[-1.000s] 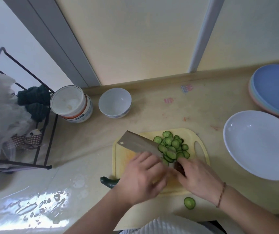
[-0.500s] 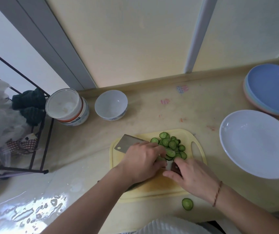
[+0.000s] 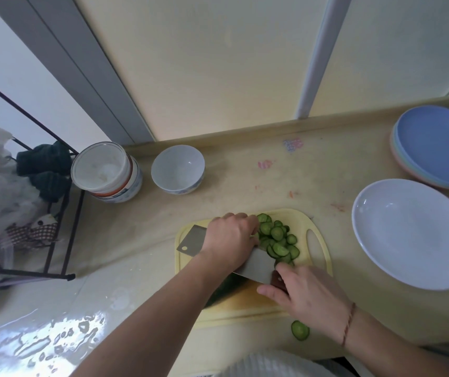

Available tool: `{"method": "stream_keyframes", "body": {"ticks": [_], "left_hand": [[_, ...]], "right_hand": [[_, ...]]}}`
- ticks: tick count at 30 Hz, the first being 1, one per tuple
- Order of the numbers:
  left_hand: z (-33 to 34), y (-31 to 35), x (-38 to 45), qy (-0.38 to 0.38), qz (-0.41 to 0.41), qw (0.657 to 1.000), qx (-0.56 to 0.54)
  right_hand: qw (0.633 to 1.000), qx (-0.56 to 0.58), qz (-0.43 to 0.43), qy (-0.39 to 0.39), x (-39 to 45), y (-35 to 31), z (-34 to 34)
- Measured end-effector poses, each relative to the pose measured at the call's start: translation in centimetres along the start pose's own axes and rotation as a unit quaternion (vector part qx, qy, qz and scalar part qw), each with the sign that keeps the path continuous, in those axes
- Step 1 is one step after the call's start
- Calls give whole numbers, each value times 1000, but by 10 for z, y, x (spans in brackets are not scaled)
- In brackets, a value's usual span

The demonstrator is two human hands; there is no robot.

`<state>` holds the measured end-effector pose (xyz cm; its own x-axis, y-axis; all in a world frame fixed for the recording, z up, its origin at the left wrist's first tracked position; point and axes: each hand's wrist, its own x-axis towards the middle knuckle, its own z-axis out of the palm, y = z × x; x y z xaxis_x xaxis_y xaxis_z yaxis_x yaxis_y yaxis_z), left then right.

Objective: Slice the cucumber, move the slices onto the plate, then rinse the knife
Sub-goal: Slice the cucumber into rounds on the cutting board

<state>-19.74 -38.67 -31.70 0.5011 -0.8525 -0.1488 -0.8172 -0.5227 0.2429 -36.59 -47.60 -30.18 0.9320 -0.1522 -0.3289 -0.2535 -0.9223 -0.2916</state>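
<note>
Gathering slices (image 3: 277, 239) onto the knife (image 3: 256, 263) blade: left hand (image 3: 228, 240) cups the pile on the cutting board (image 3: 320, 240), fingers curled around it, right hand (image 3: 303, 295) clamps the handle; plate (image 3: 414, 232) waits at 3 o'clock, one stray slice (image 3: 300, 330) at 6 o'clock

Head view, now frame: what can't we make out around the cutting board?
- Uncut cucumber: only a dark strip shows, hidden under the left hand's forearm.
- Cleaver: mid-blade covered by the left hand; handle wrapped by the right hand.
- Left fingers: tips buried in the cucumber slices, so the contact is unclear.
- Cutting board: near edge partly hidden by both arms.
- Rack: cut off by the frame's left edge.
</note>
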Motion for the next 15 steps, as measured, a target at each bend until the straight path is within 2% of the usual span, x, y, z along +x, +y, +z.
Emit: {"method": "stream_keyframes", "body": {"ticks": [2, 4, 6, 8, 12, 15], "left_hand": [[-2, -2, -2, 30, 5, 999, -11], [-9, -3, -9, 122, 30, 989, -80], [-19, -1, -20, 238, 55, 958, -152], [-29, 2, -35, 323, 78, 922, -199], [-22, 0, -62, 383, 175, 877, -233], [0, -9, -79, 379, 222, 875, -206]], "right_hand": [[1000, 18, 6, -1, -3, -2, 2], [999, 41, 16, 0, -4, -2, 1], [998, 60, 21, 0, -4, -1, 1], [996, 90, 28, 0, -2, 0, 0], [974, 222, 43, -21, 4, 4, 6], [937, 344, 48, -33, 6, 3, 1]]}}
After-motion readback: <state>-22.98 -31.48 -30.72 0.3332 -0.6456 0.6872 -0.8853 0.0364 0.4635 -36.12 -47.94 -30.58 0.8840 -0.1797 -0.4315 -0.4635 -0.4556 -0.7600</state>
